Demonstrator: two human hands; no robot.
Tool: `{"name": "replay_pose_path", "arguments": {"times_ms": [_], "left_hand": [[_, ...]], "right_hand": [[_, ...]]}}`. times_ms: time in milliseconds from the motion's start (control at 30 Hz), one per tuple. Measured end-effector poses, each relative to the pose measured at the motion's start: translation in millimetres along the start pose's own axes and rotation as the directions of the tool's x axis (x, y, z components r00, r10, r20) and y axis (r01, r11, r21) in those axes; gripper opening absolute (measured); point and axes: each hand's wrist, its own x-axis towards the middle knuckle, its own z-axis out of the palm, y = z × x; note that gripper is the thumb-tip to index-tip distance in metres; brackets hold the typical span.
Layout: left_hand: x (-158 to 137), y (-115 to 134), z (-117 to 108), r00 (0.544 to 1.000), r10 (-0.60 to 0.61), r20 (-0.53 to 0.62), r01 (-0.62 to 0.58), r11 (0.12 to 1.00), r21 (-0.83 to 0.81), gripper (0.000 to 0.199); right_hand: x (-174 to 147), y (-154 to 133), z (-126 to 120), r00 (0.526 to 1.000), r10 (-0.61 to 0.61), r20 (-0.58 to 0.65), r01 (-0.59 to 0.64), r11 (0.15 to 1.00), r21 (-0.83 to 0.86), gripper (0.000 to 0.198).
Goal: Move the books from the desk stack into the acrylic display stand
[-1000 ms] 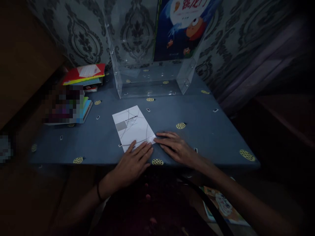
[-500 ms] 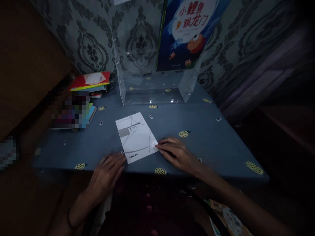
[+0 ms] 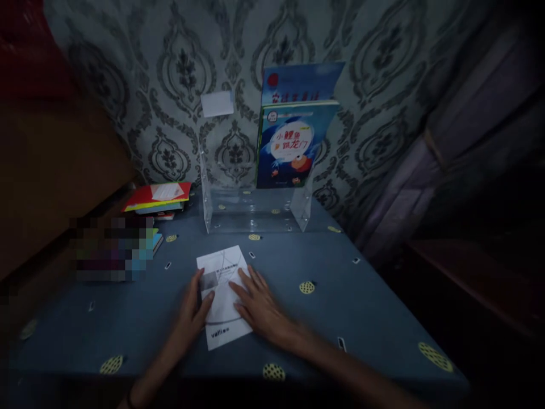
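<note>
A white booklet (image 3: 223, 318) with grey curved lines, a grey block and "vatti" printed near its lower edge lies flat on the blue tablecloth. My left hand (image 3: 193, 307) is at the booklet's left edge, the thumb resting on the cover and the index finger stretched up along the side, with a gap between them. Across the right half of the cover lies my right hand (image 3: 261, 309), palm down with its fingers spread, hiding part of the print.
Beyond the booklet stands a clear acrylic rack (image 3: 251, 224), with blue picture books (image 3: 283, 147) upright at its right side. Stacked books (image 3: 157, 199), a red one on top, lie at the left back. A purple curtain (image 3: 409, 182) hangs at the right.
Both hands have moved from the booklet's lower edges up onto it; the right now lies over the cover. The view has tilted up, showing more of the wall and rack.
</note>
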Motion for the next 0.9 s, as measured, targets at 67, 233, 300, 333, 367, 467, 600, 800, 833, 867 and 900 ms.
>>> {"name": "replay_pose_path", "arguments": {"times_ms": [67,233,300,333,367,467,600,800,833,867,900], "left_hand": [[14,4,-6,0.988,-0.151,-0.021,0.145,0.974,-0.172,0.059],[46,16,-35,0.871,-0.492,-0.021,0.415,0.757,-0.505,0.049],[47,18,-36,0.83,-0.551,0.091,0.496,0.651,-0.574,0.052],[45,19,-33,0.815,-0.554,0.171,0.536,0.607,-0.587,0.056],[41,20,-28,0.801,-0.542,0.254,0.572,0.57,-0.59,0.062],[27,21,-6,0.795,-0.464,0.391,0.604,0.544,-0.582,0.077],[24,27,4,0.846,-0.392,0.362,0.533,0.604,-0.592,0.081],[56,46,-10,0.916,-0.24,0.322,0.393,0.706,-0.59,0.073],[63,50,-11,0.927,-0.204,0.316,0.358,0.735,-0.576,0.07],[70,53,-11,0.938,-0.168,0.303,0.317,0.768,-0.557,0.067],[79,56,-10,0.952,-0.131,0.278,0.265,0.806,-0.53,0.065]], "right_hand": [[-1,-2,-4,1.0,0.008,0.015,-0.008,1.0,0.012,0.05],[-1,-5,-8,0.995,0.057,0.081,-0.058,0.998,0.012,0.053],[-1,-6,-10,0.994,0.067,0.085,-0.07,0.997,0.031,0.054],[-2,-7,-11,0.994,0.07,0.084,-0.074,0.996,0.047,0.054],[-2,-8,-13,0.994,0.072,0.085,-0.078,0.995,0.066,0.054],[-3,-8,-17,0.989,0.096,0.111,-0.11,0.986,0.122,0.056],[0,5,-22,0.965,0.249,0.08,-0.261,0.932,0.251,0.076],[22,40,-38,0.927,0.363,-0.093,-0.217,0.722,0.656,0.034],[26,45,-44,0.936,0.333,-0.111,-0.165,0.698,0.697,0.024],[31,50,-50,0.943,0.303,-0.139,-0.115,0.686,0.718,0.019],[36,54,-57,0.944,0.279,-0.175,-0.069,0.688,0.723,0.016]]}}
